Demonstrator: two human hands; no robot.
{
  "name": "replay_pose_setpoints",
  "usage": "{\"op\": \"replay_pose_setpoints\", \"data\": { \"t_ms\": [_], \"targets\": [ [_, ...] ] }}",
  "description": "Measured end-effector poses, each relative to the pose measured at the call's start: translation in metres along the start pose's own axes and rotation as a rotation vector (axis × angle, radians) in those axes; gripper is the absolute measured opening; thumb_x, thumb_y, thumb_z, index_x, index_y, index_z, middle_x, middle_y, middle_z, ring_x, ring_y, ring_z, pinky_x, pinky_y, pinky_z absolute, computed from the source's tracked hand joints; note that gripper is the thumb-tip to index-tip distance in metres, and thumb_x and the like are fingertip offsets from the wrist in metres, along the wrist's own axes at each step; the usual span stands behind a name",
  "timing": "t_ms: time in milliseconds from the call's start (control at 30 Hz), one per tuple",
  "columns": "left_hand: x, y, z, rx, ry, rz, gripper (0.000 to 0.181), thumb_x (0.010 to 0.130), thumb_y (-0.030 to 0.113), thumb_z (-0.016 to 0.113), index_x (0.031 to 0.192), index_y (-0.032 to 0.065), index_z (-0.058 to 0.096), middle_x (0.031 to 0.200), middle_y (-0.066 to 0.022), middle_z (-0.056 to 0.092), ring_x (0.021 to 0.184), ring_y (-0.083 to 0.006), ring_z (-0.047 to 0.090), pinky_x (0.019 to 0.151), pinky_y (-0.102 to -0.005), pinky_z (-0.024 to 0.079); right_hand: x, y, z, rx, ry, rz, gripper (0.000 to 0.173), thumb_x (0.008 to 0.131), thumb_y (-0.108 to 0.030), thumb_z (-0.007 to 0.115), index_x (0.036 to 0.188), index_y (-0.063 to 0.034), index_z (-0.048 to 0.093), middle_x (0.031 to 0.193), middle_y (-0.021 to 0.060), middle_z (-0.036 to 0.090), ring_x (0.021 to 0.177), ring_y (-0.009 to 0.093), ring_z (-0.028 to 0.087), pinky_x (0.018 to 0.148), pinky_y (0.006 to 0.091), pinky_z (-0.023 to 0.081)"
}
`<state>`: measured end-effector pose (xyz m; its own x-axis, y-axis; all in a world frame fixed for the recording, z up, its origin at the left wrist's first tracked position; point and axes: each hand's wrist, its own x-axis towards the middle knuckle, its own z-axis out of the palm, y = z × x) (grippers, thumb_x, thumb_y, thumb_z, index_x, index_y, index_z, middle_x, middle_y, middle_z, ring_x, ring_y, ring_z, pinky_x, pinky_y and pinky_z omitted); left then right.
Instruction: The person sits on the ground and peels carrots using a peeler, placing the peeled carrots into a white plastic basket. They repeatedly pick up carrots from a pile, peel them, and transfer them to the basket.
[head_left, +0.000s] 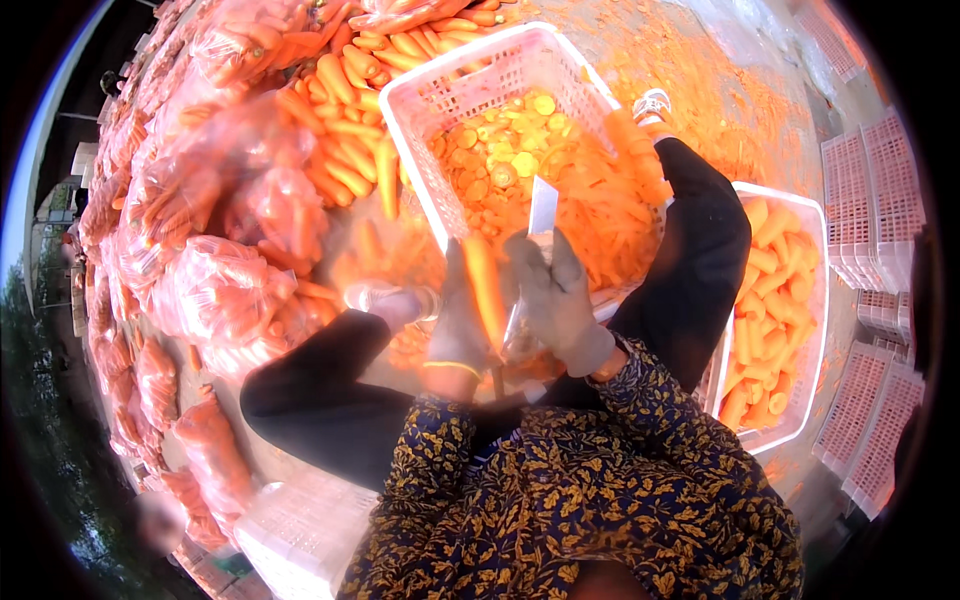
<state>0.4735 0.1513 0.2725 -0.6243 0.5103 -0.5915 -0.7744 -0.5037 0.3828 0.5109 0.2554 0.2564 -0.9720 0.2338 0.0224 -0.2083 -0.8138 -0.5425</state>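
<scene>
My left hand (456, 319), in a pale glove with a yellow band at the wrist, grips a whole carrot (484, 289), held lengthwise over my lap. Close beside it on the right, my right hand (561, 311), also gloved, is closed around a tool with a flat pale blade (543, 206), probably a knife, pointing away from me. A shiny piece (517, 334) shows under that hand; its kind is unclear. Beyond both hands, a white plastic crate (416, 154) between my legs holds carrot peelings (581, 217) and round cut carrot slices (525, 163).
Loose carrots (345, 142) lie in a heap left of the crate, beside many clear plastic bags (225, 285) of carrots. At my right stands a white crate (819, 300) of peeled carrots (772, 300). Stacked crates (870, 202) line the far right. Peel scraps (720, 112) cover the floor.
</scene>
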Motion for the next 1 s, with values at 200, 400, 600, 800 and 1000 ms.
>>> {"op": "replay_pose_setpoints", "data": {
  "t_ms": [200,400,600,800,1000],
  "targets": [
    [-0.019,-0.017,-0.011,0.118,0.000,-0.087,0.049,0.095,0.053,0.041,0.113,0.0083,0.051,0.080,-0.0013,0.054,0.065,-0.0118,0.052,0.055,-0.0238,0.044,0.103,-0.008,-0.038,-0.883,0.448,-0.178,0.017,0.096,-0.018,0.048,0.089,-0.0032,0.043,0.074,0.0019,0.051,0.063,0.013,0.049,0.063,0.0265,0.041],
    [0.007,-0.008,-0.032,-0.022,0.071,0.008,0.049,0.093,0.056,0.042,0.111,0.0108,0.052,0.075,-0.0011,0.054,0.061,-0.0121,0.051,0.052,-0.0230,0.043,0.072,-0.010,-0.039,-0.300,0.094,-0.351,0.008,0.095,-0.011,0.051,0.101,-0.0056,0.051,0.087,0.0010,0.052,0.068,0.013,0.050,0.062,0.0249,0.041],
    [0.016,-0.004,-0.005,0.117,0.110,0.053,0.051,0.093,0.057,0.042,0.111,0.0104,0.052,0.081,-0.0030,0.054,0.068,-0.0159,0.053,0.058,-0.0301,0.046,0.001,-0.004,-0.013,0.133,-0.170,-0.117,0.018,0.098,-0.024,0.045,0.103,-0.0069,0.049,0.082,-0.0002,0.048,0.065,0.011,0.048,0.061,0.0248,0.041],
    [-0.019,-0.020,-0.014,0.135,0.051,-0.121,0.052,0.092,0.052,0.049,0.114,0.0049,0.053,0.078,-0.0011,0.054,0.063,-0.0119,0.051,0.053,-0.0246,0.043,0.129,-0.018,-0.066,-0.477,0.571,-0.385,0.008,0.091,-0.005,0.047,0.086,-0.0043,0.040,0.082,0.0041,0.050,0.064,0.014,0.047,0.063,0.0288,0.042],
    [-0.007,-0.010,-0.025,0.134,0.100,0.016,0.048,0.094,0.052,0.044,0.107,0.0067,0.054,0.069,-0.0001,0.051,0.059,-0.0111,0.049,0.050,-0.0217,0.040,0.050,-0.022,-0.004,-0.247,0.120,-0.216,0.018,0.095,-0.022,0.055,0.102,-0.0062,0.049,0.074,-0.0031,0.044,0.062,0.010,0.045,0.061,0.0266,0.040]
  ]
}}
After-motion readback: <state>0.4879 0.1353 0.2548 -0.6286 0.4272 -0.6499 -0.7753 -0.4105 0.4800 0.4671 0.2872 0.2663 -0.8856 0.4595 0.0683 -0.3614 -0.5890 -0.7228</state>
